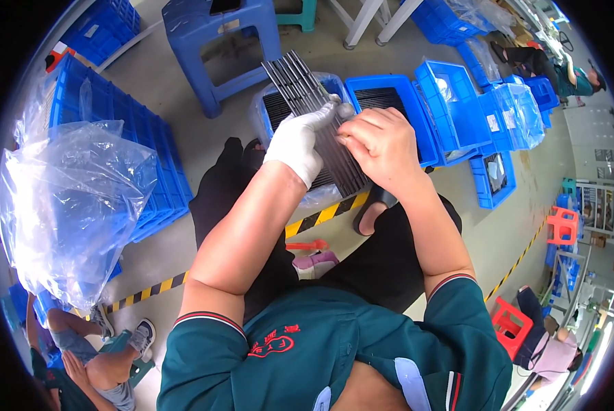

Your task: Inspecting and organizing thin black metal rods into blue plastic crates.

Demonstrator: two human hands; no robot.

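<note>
My left hand (300,140), in a white glove, grips a long stack of thin dark grey plates (315,116) that runs from upper left to lower right in front of me. My bare right hand (382,144) is closed on the stack's right edge, fingers curled over the plates near their middle. The lower end of the stack is hidden behind both hands. Below the stack stand blue bins (389,96) holding more dark plates, one lined with clear plastic.
A blue plastic stool (214,41) stands ahead on the grey floor. Stacked blue crates (149,157) with a clear plastic bag (74,198) are at my left. More blue bins (498,116) lie right. A yellow-black floor stripe (320,216) crosses under me. Other people sit at lower left, lower right and upper right.
</note>
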